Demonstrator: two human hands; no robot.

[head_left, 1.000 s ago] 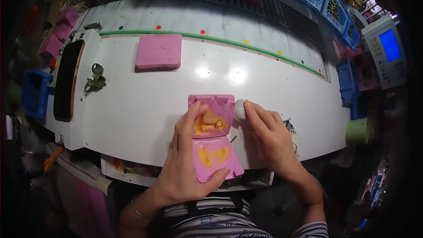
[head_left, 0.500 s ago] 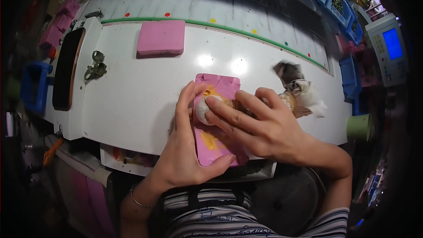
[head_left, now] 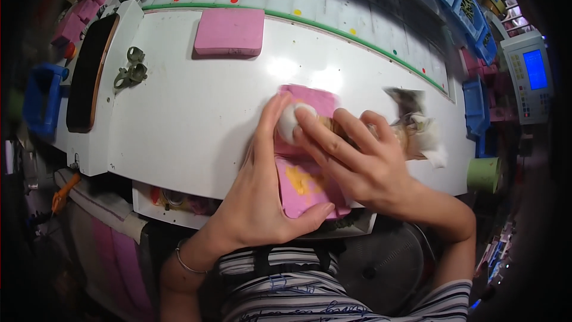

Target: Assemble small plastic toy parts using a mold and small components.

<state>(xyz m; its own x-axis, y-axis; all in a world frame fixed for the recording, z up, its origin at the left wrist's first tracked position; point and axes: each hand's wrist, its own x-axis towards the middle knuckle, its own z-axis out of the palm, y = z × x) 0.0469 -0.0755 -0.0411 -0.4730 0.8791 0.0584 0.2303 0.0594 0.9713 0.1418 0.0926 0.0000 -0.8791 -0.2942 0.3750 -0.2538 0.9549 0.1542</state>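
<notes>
A pink rubbery block (head_left: 296, 201) with yellow stains lies in my left hand (head_left: 250, 203), whose fingers wrap its far left side and whose thumb presses its near end. The block looks bent across its middle. My right hand (head_left: 372, 170) grips a brush-like tool with a round white head (head_left: 290, 124), which rests against the far half of the block. Past the right fingers the tool's tan handle runs out to a bundle of white and dark cloth (head_left: 424, 137), blurred by motion. My right fingers hide much of the handle.
Another pink block (head_left: 229, 33) lies on the white table (head_left: 179, 125) near the green strip. At left are a phone-like dark slab (head_left: 92, 74) and greenish metal parts (head_left: 132, 71). Blue bins, a green cup (head_left: 484, 174) and a device with a blue screen (head_left: 530, 74) line the right.
Both hands, with the pink block and the tool, have shifted slightly right and away from me. The block now bends more. The view has tilted a little.
</notes>
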